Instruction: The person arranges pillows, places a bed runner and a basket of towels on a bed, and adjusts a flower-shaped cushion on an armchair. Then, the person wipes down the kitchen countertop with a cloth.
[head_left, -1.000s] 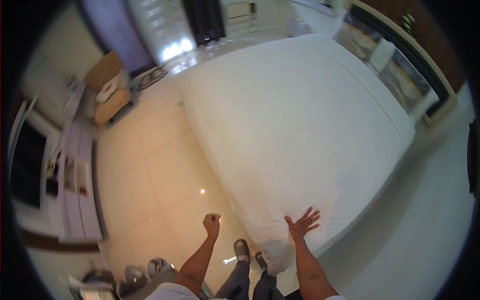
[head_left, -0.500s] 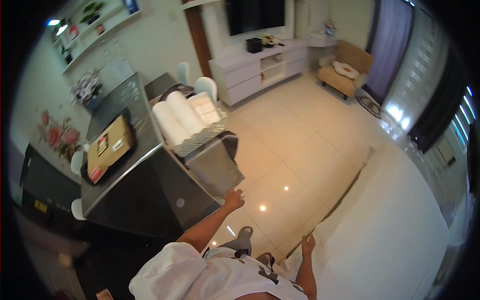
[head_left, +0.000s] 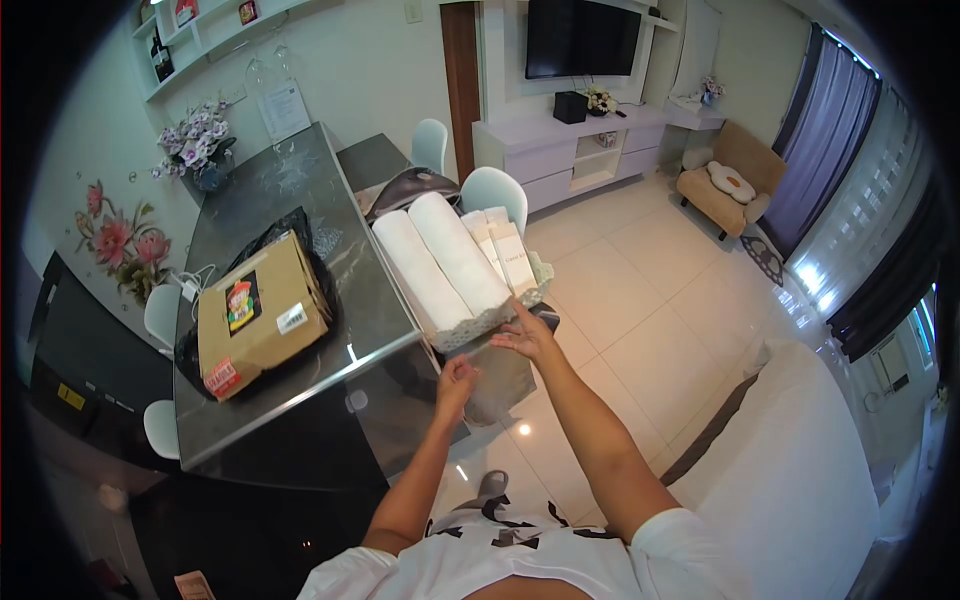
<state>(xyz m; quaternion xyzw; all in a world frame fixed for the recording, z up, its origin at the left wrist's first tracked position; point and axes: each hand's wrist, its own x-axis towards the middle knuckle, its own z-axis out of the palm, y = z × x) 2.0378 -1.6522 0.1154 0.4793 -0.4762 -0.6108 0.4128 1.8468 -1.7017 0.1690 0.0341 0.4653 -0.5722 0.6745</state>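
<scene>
A pale basket (head_left: 470,328) with a patterned rim holds two rolled white towels (head_left: 432,262) and some small white boxes (head_left: 510,255) at its right. It is at the right side of the dark counter. My right hand (head_left: 524,332) reaches to the basket's near right corner, fingers spread, palm partly up; whether it touches the rim is unclear. Just below the basket's near edge is my left hand (head_left: 458,378), its fingers loosely curled and apart, holding nothing.
The dark counter (head_left: 350,350) carries a taped cardboard box (head_left: 265,315) on black plastic and a flower vase (head_left: 208,175). White chairs (head_left: 495,195) stand beyond the basket. A white-covered sofa (head_left: 790,460) is at right; an armchair (head_left: 730,185) stands farther back.
Both hands have moved up toward the basket, the right one from beside the sofa. The basket and counter appear closer, and the view has shifted.
</scene>
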